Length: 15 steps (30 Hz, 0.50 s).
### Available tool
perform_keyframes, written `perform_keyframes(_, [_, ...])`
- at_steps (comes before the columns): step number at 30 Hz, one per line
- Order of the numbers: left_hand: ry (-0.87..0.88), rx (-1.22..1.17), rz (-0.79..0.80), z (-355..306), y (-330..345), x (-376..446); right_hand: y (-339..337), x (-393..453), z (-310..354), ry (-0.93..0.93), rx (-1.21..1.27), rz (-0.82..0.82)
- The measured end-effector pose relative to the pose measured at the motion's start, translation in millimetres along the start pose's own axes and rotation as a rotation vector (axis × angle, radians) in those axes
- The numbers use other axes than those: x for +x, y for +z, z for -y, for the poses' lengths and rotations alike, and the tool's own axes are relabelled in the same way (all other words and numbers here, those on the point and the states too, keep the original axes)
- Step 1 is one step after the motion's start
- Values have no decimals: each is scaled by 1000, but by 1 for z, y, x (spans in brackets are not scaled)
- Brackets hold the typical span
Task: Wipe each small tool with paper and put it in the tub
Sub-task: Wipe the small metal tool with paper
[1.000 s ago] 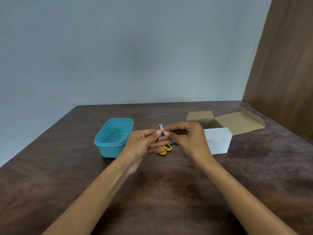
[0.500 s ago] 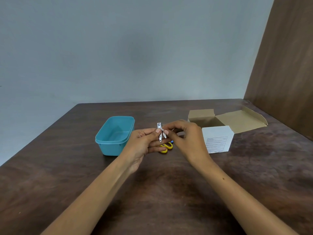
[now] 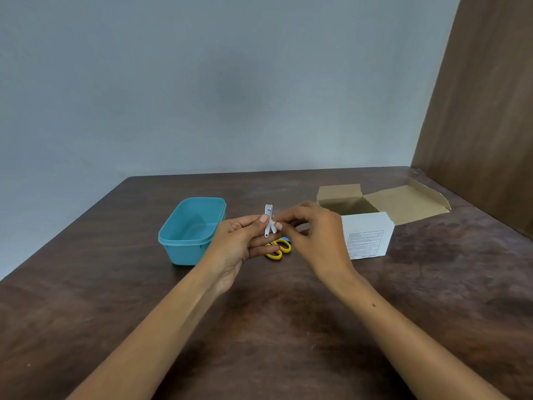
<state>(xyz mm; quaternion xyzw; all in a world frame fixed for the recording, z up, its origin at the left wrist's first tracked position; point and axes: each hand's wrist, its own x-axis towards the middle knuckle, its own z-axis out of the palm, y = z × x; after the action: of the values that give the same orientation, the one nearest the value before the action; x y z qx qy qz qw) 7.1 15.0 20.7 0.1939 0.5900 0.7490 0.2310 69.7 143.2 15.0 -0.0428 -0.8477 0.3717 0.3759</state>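
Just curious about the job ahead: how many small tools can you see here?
2. A metal nail clipper is held upright between the left hand and right hand. Yellow-handled scissors lie on the table below, partly hidden; more may be concealed.

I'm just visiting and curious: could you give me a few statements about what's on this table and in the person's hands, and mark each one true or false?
1. The left hand holds a small metal nail clipper upright. True.
2. The blue tub already has tools in it. False: nothing shows inside it.
3. Yellow-handled scissors lie on the table under the hands. True.
4. The right hand rests flat on the table. False: it is raised, its fingertips pinching at the clipper, with a bit of white paper there.
5. The white box is closed. False: its brown flaps stand open.
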Motion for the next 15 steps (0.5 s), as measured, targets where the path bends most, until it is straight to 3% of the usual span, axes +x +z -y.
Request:
perform_keyframes(6, [14, 65, -53, 1, -2, 2, -4, 4, -1, 50, -26, 102])
perform_keyframes(15, [58, 95, -114, -4, -2, -1, -7, 6, -2, 124, 67, -7])
